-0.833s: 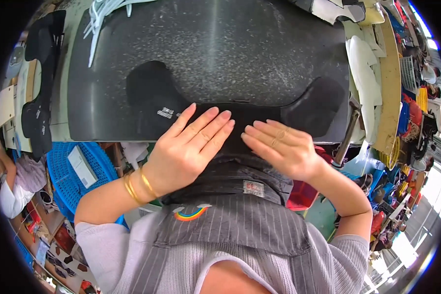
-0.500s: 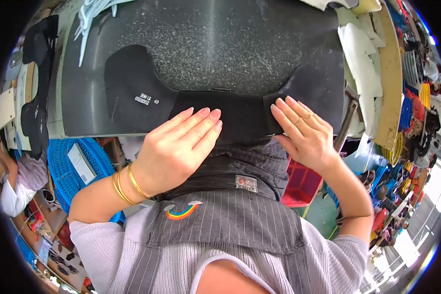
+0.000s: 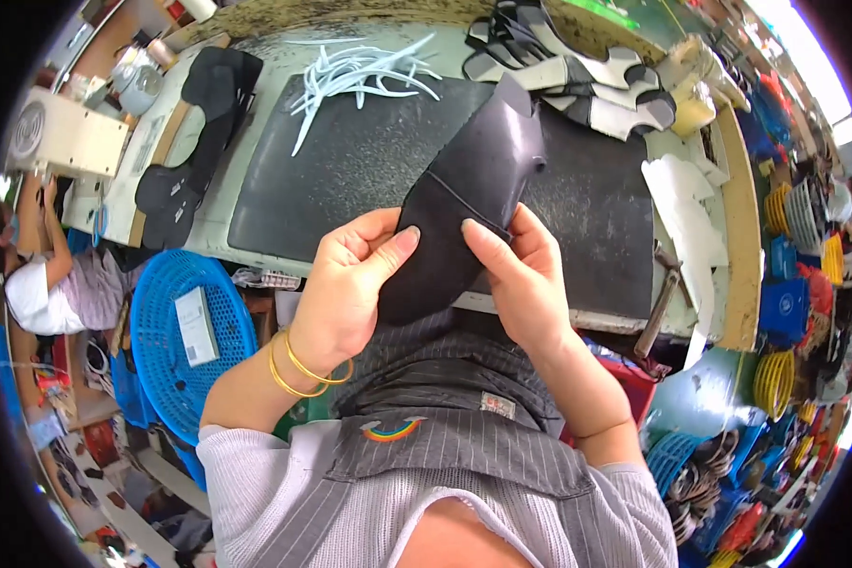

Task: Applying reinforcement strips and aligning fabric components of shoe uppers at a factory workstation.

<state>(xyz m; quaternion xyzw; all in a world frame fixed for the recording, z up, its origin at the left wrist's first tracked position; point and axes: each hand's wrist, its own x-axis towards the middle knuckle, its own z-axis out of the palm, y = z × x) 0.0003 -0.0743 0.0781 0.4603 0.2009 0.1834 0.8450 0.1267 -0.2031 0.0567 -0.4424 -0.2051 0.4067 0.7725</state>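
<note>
A black shoe upper (image 3: 469,180) is held up at a slant over the front edge of the bench. Smooth, shiny material forms its top part and duller fabric its lower part, with a seam across between them. My left hand (image 3: 350,284) pinches its left edge, thumb on the front face. On the opposite edge my right hand (image 3: 525,275) grips it the same way, thumb near the seam. The fingertips behind the piece are hidden. Beneath it lies a dark, worn work mat (image 3: 350,180).
Pale blue strips (image 3: 369,76) lie at the mat's back. Black and white upper pieces (image 3: 587,85) are heaped back right. A hammer (image 3: 661,308) and white sheets (image 3: 683,218) lie right. More black uppers (image 3: 199,161) lie left, above a blue basket (image 3: 151,331). A co-worker (image 3: 43,293) sits far left.
Both hands lay flat on the spread-out upper on the mat before. Now they have gripped it and lifted it, turned and folded, off the mat. The view takes in more of the bench.
</note>
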